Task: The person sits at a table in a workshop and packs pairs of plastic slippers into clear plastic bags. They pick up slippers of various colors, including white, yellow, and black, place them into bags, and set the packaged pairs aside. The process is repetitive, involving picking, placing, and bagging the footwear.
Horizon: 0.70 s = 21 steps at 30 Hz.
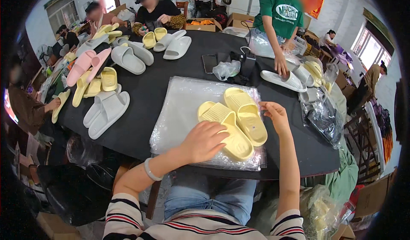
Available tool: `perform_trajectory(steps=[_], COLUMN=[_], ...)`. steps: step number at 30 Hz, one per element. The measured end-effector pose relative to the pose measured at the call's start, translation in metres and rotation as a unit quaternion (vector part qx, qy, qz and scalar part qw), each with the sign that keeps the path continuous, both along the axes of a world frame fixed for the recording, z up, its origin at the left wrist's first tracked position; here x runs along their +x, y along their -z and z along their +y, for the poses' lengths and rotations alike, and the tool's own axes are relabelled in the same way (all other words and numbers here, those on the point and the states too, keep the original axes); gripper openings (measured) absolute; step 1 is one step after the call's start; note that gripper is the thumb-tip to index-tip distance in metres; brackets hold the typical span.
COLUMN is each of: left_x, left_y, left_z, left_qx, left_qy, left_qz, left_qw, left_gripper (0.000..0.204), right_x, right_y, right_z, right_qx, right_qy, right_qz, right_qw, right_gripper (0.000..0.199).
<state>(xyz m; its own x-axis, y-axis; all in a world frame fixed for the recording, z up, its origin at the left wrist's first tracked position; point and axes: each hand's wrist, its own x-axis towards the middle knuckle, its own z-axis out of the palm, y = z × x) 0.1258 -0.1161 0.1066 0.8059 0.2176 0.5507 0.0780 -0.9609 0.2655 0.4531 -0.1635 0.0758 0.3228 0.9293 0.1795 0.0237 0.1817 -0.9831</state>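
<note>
A pair of yellow slide slippers lies side by side on a stack of clear plastic bags (173, 112), in front of me on the black table. My left hand (203, 142) rests over the left yellow slipper (236, 144), its fingers gripping the side by the ribbed strap. The right yellow slipper (255, 129) sits against it, slightly farther away. My right hand (276, 117) is at the stack's right edge, thumb and forefinger pinched at the plastic; the exact contact is hard to see.
Grey slippers (106, 112), yellow slippers (109, 78) and pink slippers (83, 67) crowd the left side. A phone (209, 64) and a crumpled bag (226, 70) lie beyond the stack. Across the table, a co-worker's hand (281, 63) touches a white slipper (284, 81). A black plastic bundle (324, 120) lies right.
</note>
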Motion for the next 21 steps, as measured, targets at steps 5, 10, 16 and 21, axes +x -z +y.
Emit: perform_trajectory(steps=[5, 10, 16, 21], left_x=[0.066, 0.096, 0.108, 0.091], left_y=[-0.011, 0.01, 0.012, -0.022], left_z=[0.016, 0.044, 0.041, 0.056], left_qx=[0.058, 0.14, 0.143, -0.318], left_qy=[-0.073, -0.058, -0.008, 0.044], left_qz=[0.037, 0.113, 0.153, 0.121], left_qw=[0.995, 0.982, 0.978, 0.939], left_gripper=[0.044, 0.031, 0.014, 0.012], right_x=[0.031, 0.033, 0.025, 0.032], right_y=[0.045, 0.06, 0.072, 0.075], right_z=[-0.005, -0.006, 0.002, -0.001], right_qx=[0.029, 0.019, 0.013, 0.033], right_qy=[0.097, 0.121, 0.076, 0.069], right_qz=[0.064, 0.09, -0.049, -0.031], right_qw=[0.993, 0.988, 0.996, 0.997], right_gripper=[0.022, 0.023, 0.024, 0.02])
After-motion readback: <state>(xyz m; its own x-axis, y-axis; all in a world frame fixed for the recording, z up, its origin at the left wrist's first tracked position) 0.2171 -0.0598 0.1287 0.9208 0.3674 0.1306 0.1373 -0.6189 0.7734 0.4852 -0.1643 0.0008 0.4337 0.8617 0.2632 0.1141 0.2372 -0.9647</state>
